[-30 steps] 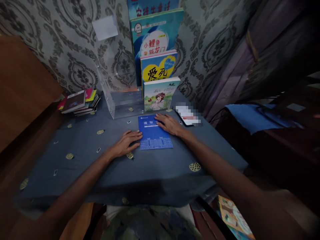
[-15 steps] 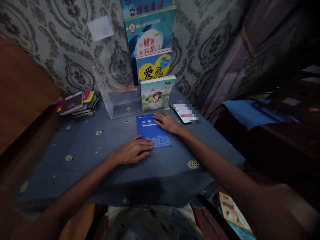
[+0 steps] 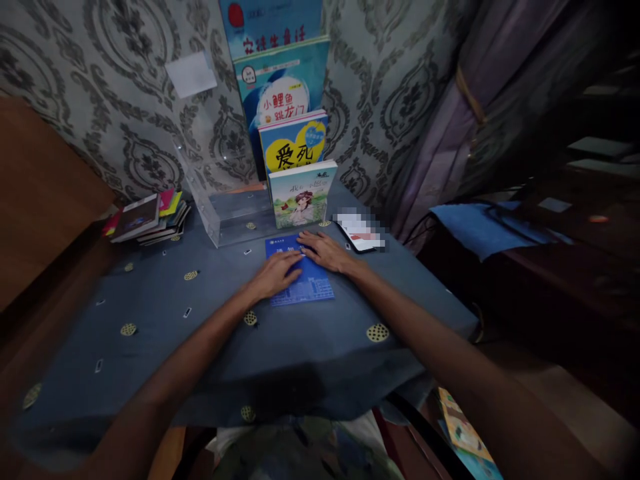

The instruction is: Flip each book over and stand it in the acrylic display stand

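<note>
A thin blue booklet (image 3: 309,288) lies flat on the table's blue-grey cloth (image 3: 200,333). My left hand (image 3: 277,273) rests palm down on the booklet's left half, fingers spread toward its middle. My right hand (image 3: 325,250) lies flat on its upper right corner. Both hands press on the cover and neither grips it. Just behind the booklet a clear acrylic stand (image 3: 230,213) holds several upright children's books (image 3: 300,193) in stepped rows.
A stack of small books (image 3: 145,219) sits at the table's back left. A phone-like object (image 3: 360,230) lies to the right of the booklet. Patterned wallpaper is behind, a curtain (image 3: 450,120) to the right, and a picture book (image 3: 463,427) on the floor lower right.
My left hand slid from the cloth beside the booklet's left edge onto its cover, toward my right hand. The right hand stayed on the upper corner. The view shifted slightly.
</note>
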`<state>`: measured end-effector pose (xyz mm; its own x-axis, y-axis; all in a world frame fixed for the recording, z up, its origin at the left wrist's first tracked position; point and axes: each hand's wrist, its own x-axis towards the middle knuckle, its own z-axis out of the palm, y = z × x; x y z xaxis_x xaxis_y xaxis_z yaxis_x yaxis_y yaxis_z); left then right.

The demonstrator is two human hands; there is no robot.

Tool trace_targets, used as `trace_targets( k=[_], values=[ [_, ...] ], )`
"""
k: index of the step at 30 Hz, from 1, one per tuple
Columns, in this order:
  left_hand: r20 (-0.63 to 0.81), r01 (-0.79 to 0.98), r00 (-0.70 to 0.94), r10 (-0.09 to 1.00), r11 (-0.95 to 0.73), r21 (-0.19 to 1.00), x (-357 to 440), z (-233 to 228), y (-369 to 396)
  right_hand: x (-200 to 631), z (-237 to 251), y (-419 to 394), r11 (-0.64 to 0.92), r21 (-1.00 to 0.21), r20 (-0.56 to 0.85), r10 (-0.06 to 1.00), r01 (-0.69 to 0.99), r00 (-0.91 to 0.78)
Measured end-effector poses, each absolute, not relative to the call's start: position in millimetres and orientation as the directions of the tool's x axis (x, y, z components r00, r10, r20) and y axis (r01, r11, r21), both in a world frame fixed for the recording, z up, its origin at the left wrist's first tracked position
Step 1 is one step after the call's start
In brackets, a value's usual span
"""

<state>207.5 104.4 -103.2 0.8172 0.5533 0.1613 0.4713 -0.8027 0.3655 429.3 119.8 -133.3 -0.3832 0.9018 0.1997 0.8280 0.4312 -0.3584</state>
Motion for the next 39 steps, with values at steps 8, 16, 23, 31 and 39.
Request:
trace_targets(
  k=[8,16,23,31,39],
  values=[
    [0.131,0.617,0.732,0.668,-0.732,0.288,197.8,-115.4,128.7,430.3,-129.6,93.5,0.465,-0.331,0.190,0.885,0.821,-0.425],
    [0.167,0.602,0.735,0.657,-0.746,0.285,196.4,-119.4,127.2,425.5,-122.6,-21.1,0.523,-0.402,0.209,0.852,0.752,-0.480],
    [0.194,0.653,0.684,0.703,-0.709,0.267,196.1,-118.9,136.4,420.3,-123.6,-56.0,0.534,-0.388,0.301,0.844,0.751,-0.444],
    [0.159,0.825,0.484,0.860,-0.510,0.246,189.8,-99.5,171.6,403.0,-93.2,3.6,0.263,-0.344,0.128,0.964,0.901,-0.232],
    [0.109,0.810,0.481,0.870,-0.488,0.324,197.3,-97.4,187.5,410.4,-108.1,35.2,0.155,-0.426,0.112,0.987,0.891,-0.118]
  ],
)
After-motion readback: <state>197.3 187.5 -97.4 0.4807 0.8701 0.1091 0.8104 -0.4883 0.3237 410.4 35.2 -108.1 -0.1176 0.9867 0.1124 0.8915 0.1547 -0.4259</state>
